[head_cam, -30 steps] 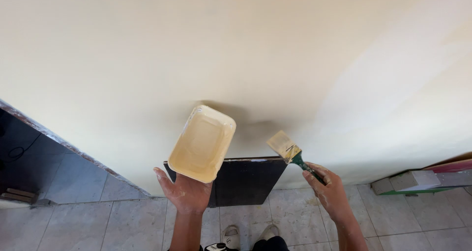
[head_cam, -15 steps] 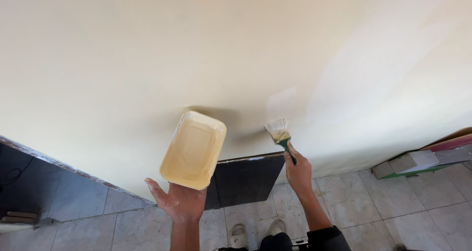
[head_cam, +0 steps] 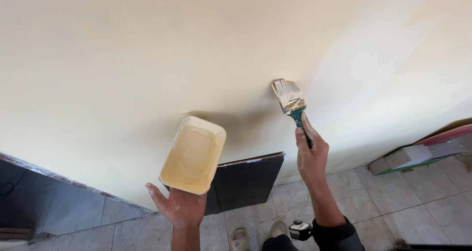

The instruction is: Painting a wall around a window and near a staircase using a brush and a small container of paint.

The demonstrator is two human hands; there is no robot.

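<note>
My brush has climbed higher on the wall since a moment ago, and my right arm is stretched further up; the tray sits about where it was.

The cream wall (head_cam: 147, 49) fills nearly everything in front of me, with my shadow falling on it between tray and brush. Below it runs the pale tiled floor (head_cam: 393, 202), and a dark panel (head_cam: 248, 180) leans against the wall's foot, behind my left arm. Flat boards (head_cam: 423, 153) lie at the wall's base far to my right.

My left hand (head_cam: 179, 207) is spread under the cream paint tray (head_cam: 193, 154), cupping its near end from below, the tray tilted up toward the wall. My right hand (head_cam: 310, 155) is clenched around the green handle of the paintbrush (head_cam: 290, 99), whose pale bristles press flat against the wall, well above the tray.
</note>
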